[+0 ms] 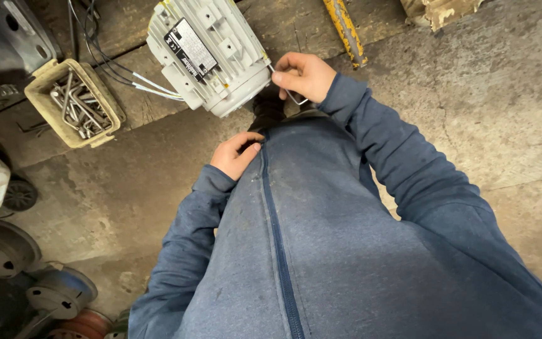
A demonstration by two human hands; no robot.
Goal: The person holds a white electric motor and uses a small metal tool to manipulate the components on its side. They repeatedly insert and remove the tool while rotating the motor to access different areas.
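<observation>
Head view: grey ribbed electric motor (pixel 211 53) lies tilted on the floor at far centre, dark nameplate up. Right hand (pixel 302 76), fingers pinched on a bent hex key (pixel 291 94) at its near end. Left hand (pixel 236 155) curled at the jacket zip (pixel 270 207), fingers together.

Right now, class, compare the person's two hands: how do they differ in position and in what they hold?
The right hand reaches to the grey electric motor, pinching a bent hex key; the left hand holds nothing visible. The right is stretched forward; the left rests against the blue jacket. Both wear blue sleeves.
</observation>
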